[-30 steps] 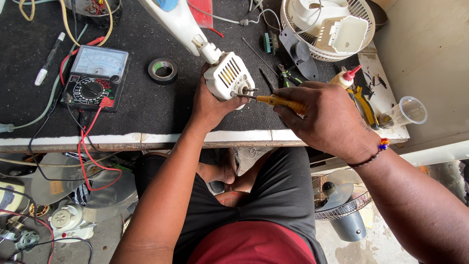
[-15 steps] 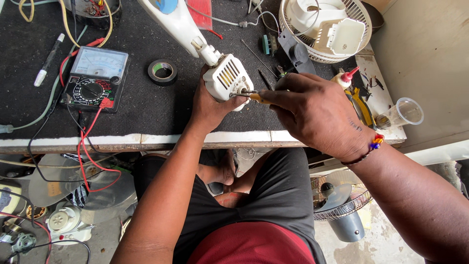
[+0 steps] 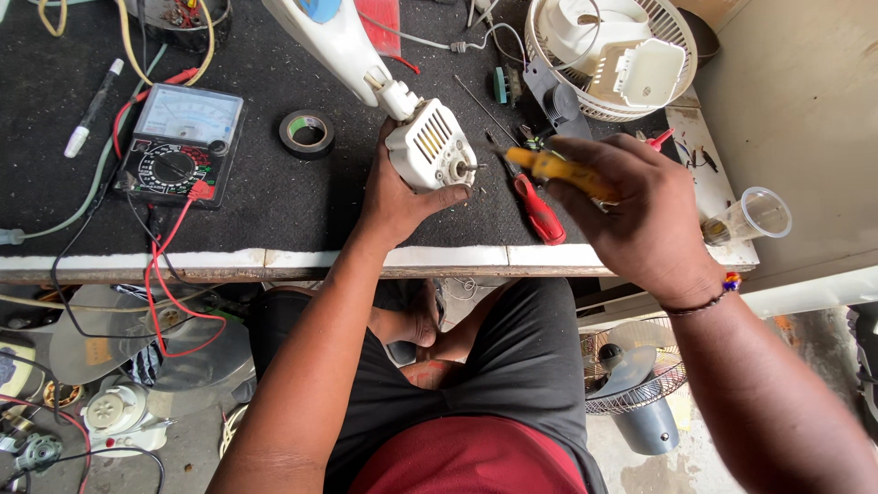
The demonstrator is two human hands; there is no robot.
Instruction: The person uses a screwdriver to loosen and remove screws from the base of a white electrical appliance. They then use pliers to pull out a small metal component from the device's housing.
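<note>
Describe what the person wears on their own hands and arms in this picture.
Both arms are bare from above the elbow down: no sleeves or gloves show. The left hand carries no ring or band. The right hand has a thin dark bracelet at the wrist, with a few orange, red and blue beads.

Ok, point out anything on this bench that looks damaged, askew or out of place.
The clear plastic cup lies tipped on its side at the bench's right edge; no spill shows. The white motor housing in the left hand sits tilted on its stand, its shaft bare. The fan grille lies loose, holding white parts.
</note>
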